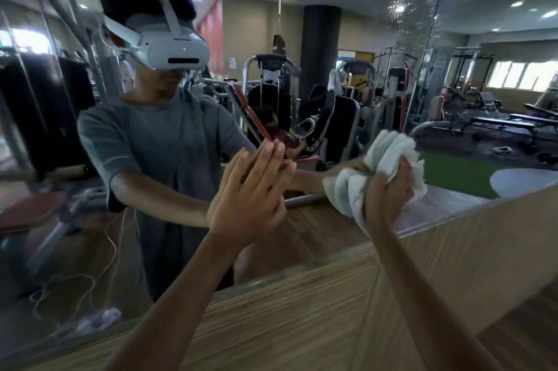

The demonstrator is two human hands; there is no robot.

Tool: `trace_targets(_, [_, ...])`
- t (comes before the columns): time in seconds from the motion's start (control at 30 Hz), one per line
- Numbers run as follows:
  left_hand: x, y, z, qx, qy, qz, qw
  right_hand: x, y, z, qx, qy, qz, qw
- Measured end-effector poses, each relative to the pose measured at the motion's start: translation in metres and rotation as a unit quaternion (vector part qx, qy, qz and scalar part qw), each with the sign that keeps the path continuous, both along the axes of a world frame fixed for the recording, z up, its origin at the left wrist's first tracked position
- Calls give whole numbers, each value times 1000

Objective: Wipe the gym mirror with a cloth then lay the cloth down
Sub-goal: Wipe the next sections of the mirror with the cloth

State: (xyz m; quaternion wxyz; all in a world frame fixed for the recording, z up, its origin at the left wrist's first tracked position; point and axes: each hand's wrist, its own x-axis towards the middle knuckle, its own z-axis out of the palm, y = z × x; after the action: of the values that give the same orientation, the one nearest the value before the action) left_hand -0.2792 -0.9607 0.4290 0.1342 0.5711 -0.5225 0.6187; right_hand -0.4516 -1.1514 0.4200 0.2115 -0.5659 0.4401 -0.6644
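The person stands close to the gym mirror [305,23] with both hands raised to the glass. The left hand [247,204] is released, its fingers straight and together, the fingertips meeting their own reflection, so it rests flat on the mirror and grasps nothing. Just to its right, the right hand [389,192] is clenched around a white cloth [348,198], which is bunched into a thick wad with loose folds spilling out on both sides of the fist. The cloth is pressed against the lower part of the mirror, just above the wood-grain panel [332,295] that runs along under the glass. A patch of fine specks [413,8] shows on the glass higher up, beside the vertical seam [428,47] between 2 mirror panes. The mirror reflects the person in a grey T-shirt and a white headset [172,52], with weight machines [271,77] and benches [513,123] behind.
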Motion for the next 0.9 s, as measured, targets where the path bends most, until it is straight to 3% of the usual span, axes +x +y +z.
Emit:
trace_targets(0.07, [-1,-1,-1,6,3,6,1000,14,2,33,-24,6,-27,999])
trace_targets(0.17, [2,1,-5,3,0,2,1000,24,16,16,-170,149,-34,973])
trace_targets(0.23, [3,-3,-1,-11,-5,4,1000,7,4,-23,-294,275,-27,915])
trace_targets(0.3, [3,-7,2,-32,-14,5,999,-21,-27,-53,-369,346,-27,862])
trace_targets(0.37, [2,-10,3,-50,-20,11,999,-40,-50,-52,-333,329,-30,883])
trace_targets(0.47, [-4,-25,21,-51,-25,27,998,-29,-55,11,-215,195,-44,956])
trace_targets(0.53, [-16,-39,45,-49,-31,21,998,-11,-42,64,-187,109,-37,976])
trace_targets(0.63, [-35,-63,88,-56,-29,0,998,10,-19,86,-286,151,-16,946])
trace_targets(0.8, [-37,-80,110,-91,25,60,994,-21,-50,37,-448,308,-23,839])
trace_targets(0.9, [-36,-80,104,-76,21,83,993,-37,-69,66,-409,264,-17,873])
